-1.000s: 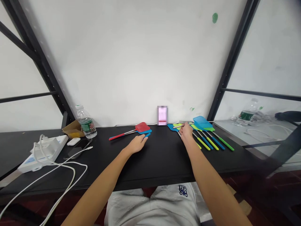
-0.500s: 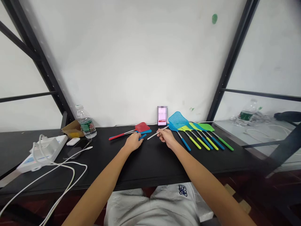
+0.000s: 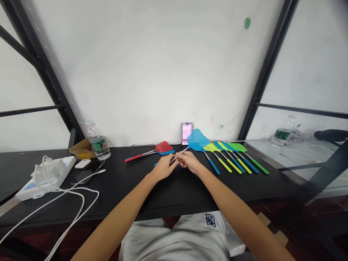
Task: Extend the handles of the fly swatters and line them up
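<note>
A blue fly swatter (image 3: 199,139) is held between my two hands, its mesh head up to the right and its thin metal shaft slanting down to the left. My right hand (image 3: 189,161) pinches the shaft below the head. Close against it, my left hand (image 3: 164,167) is closed around the lower end, where a bit of blue handle (image 3: 155,164) shows past the hand. The joint between handle and shaft is hidden by the fingers. Behind my left hand lies a red fly swatter (image 3: 164,146) over a blue one (image 3: 170,152).
Several blue, yellow-green and green swatters (image 3: 235,165) lie fanned at right on the black table (image 3: 174,195). A lit phone (image 3: 186,130) leans on the wall. At left are a water bottle (image 3: 99,143), a power strip (image 3: 27,188), a dark phone (image 3: 88,171) and white cables (image 3: 81,208).
My hands have come together. The left hand, with the blue handle, has moved right to meet the shaft in my right hand. The held swatter's head has shifted left, partly over the lit phone.
</note>
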Tool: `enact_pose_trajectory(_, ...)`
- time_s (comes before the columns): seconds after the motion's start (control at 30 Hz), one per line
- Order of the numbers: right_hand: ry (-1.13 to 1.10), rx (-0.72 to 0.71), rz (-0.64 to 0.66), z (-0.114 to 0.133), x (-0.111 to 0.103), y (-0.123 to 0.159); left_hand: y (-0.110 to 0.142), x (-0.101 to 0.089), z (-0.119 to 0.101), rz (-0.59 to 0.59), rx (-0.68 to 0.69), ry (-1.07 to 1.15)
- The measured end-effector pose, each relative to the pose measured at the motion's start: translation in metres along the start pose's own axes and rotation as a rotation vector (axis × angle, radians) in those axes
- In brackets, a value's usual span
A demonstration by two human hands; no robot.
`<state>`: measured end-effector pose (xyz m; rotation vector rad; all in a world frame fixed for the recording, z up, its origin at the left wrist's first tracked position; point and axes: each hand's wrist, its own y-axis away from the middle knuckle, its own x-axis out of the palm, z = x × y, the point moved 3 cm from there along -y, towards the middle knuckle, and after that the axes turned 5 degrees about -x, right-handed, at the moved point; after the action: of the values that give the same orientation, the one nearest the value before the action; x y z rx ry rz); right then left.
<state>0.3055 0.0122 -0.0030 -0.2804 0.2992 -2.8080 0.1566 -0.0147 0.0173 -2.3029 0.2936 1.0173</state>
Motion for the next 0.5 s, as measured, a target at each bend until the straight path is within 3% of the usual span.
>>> enact_pose_trajectory(0.1,-0.034,0.013,-0.017,0.001,0.0,0.0,0.002,0.005,0.001,0.016,-0.023,-0.015)
enact_pose_trajectory(0.33,-0.188,-0.102,-0.387,0.004,-0.021,-0.006,0.004,0.008,0.0,0.021,-0.07,-0.108)
enact_pose_trajectory(0.5,-0.187,-0.117,-0.375,0.003,-0.018,-0.005,0.004,0.009,-0.002,0.04,-0.101,-0.085)
